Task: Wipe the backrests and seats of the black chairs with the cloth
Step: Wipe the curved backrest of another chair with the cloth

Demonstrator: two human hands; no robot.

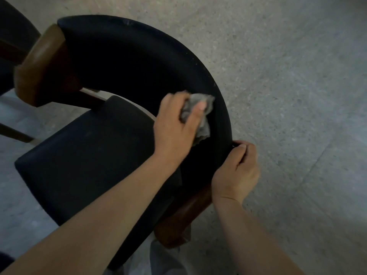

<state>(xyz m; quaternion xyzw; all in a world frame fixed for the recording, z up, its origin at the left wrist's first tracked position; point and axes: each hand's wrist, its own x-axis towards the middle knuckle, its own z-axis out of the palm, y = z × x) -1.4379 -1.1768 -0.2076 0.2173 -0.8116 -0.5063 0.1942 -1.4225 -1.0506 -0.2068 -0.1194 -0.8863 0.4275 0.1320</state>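
Grey speckled floor (288, 96) lies under the black chair (111, 120). Its curved backrest (139, 62) wraps round the seat (89, 155). My right hand (236, 169) clasps the backrest's outer rim, fingers curled over it. My left hand (176, 126) clutches the crumpled grey cloth (202, 120), pressing it against the backrest's inner face.

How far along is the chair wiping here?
Done: nothing provable; the black surfaces show no clear wiped patch. In hand: the left hand presses the grey cloth on the inner face of the backrest, while the right hand grips its rim. Left: pale specks dot the backrest's upper edge, the seat has no cloth on it, and a second chair waits at the left edge.
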